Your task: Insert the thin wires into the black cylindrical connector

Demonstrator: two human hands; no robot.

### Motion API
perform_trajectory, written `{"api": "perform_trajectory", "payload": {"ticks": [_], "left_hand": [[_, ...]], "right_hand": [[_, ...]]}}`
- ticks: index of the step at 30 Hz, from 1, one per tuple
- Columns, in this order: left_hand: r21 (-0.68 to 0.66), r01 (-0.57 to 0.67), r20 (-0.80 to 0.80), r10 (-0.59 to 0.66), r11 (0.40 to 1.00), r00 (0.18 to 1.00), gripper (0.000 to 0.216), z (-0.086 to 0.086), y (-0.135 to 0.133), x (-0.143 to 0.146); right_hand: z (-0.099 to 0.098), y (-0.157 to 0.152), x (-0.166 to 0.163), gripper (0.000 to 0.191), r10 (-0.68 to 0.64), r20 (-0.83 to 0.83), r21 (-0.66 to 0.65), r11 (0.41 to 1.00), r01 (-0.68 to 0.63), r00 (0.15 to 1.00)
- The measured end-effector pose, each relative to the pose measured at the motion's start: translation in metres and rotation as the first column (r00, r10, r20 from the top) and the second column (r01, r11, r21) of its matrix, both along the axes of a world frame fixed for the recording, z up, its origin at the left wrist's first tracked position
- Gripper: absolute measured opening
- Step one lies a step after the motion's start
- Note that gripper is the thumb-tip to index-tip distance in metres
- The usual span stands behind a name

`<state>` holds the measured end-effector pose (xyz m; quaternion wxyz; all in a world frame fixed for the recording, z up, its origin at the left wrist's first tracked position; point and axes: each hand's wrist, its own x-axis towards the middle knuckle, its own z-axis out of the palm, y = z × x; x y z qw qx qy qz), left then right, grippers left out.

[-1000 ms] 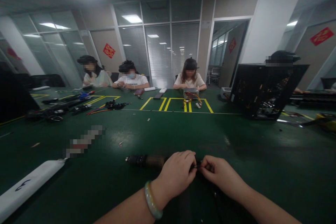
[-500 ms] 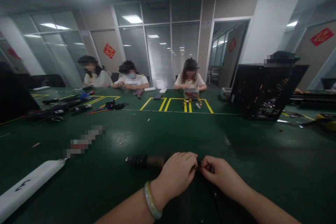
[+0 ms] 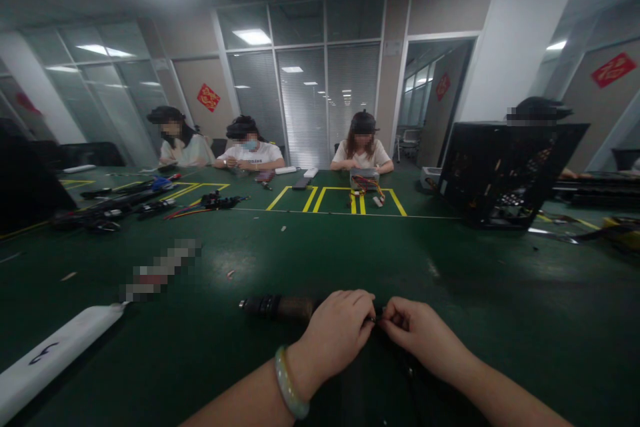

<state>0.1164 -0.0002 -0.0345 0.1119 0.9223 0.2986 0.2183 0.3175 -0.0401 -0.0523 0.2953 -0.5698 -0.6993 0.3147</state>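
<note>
A dark cylindrical tool (image 3: 295, 309) with a ringed neck and a small metal tip lies crosswise in front of me. It looks like an electric screwdriver, tip pointing left. My left hand (image 3: 337, 328) is closed across its right part and hides it there. Close beside it, my right hand (image 3: 417, 327) is closed in a pinch. The fingertips of both hands nearly meet around something small and dark that I cannot make out. Below my right hand, a dark cable (image 3: 411, 371) runs down toward me, dim against the table.
A white power strip (image 3: 60, 353) lies at the left on the green table (image 3: 310, 247). Bundled dark cables (image 3: 215, 201) lie farther back. A black computer case (image 3: 500, 173) stands at the right. Several people sit across the table, one at a power supply unit (image 3: 365, 179).
Both hands stay in nearly the same place, with only a slight shift at the fingertips. The tool has not moved.
</note>
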Motion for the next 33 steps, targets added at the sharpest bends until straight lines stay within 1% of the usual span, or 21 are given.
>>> {"api": "perform_trajectory", "payload": {"ticks": [9,13,16,20,25,29,31,33], "left_hand": [[-0.011,0.007,-0.001,-0.008,1.0,1.0,0.015,0.001,-0.0009,0.0001],[-0.023,-0.038,0.007,0.038,0.999,0.999,0.02,0.0015,-0.0024,-0.0002],[-0.024,-0.053,0.001,0.053,0.998,0.999,0.017,0.001,-0.0023,-0.0001],[-0.005,-0.026,-0.014,0.026,1.0,1.0,0.011,0.0,-0.0012,0.0003],[0.004,-0.002,-0.026,0.002,1.0,1.0,0.013,0.0019,-0.0015,0.0004],[0.007,-0.043,-0.023,0.043,0.999,0.999,0.021,0.0031,-0.0027,0.0004],[0.002,-0.063,-0.023,0.063,0.998,0.998,0.02,0.0033,-0.0029,0.0004],[-0.001,-0.053,-0.028,0.053,0.999,0.998,0.015,0.0033,-0.0028,0.0004]], "right_hand": [[-0.0011,0.0018,-0.0002,0.009,0.001,0.003,0.01,1.0,-0.001,1.0],[-0.0003,0.0015,-0.0005,0.009,0.002,-0.02,0.004,1.0,-0.002,1.0],[0.0021,0.0006,-0.0012,0.009,-0.004,-0.016,-0.005,1.0,0.004,1.0],[0.0044,-0.0004,-0.0016,0.009,-0.005,-0.011,-0.013,1.0,0.005,1.0],[0.0025,-0.0001,-0.0011,0.01,0.002,-0.019,-0.01,1.0,-0.003,1.0],[0.0014,0.0,-0.0008,0.01,0.006,-0.026,-0.02,1.0,-0.006,1.0],[0.0018,0.0001,-0.0006,0.01,0.001,-0.021,-0.018,1.0,-0.002,1.0],[0.0022,0.0003,-0.0003,0.01,-0.003,-0.012,-0.011,1.0,0.003,1.0]]}}
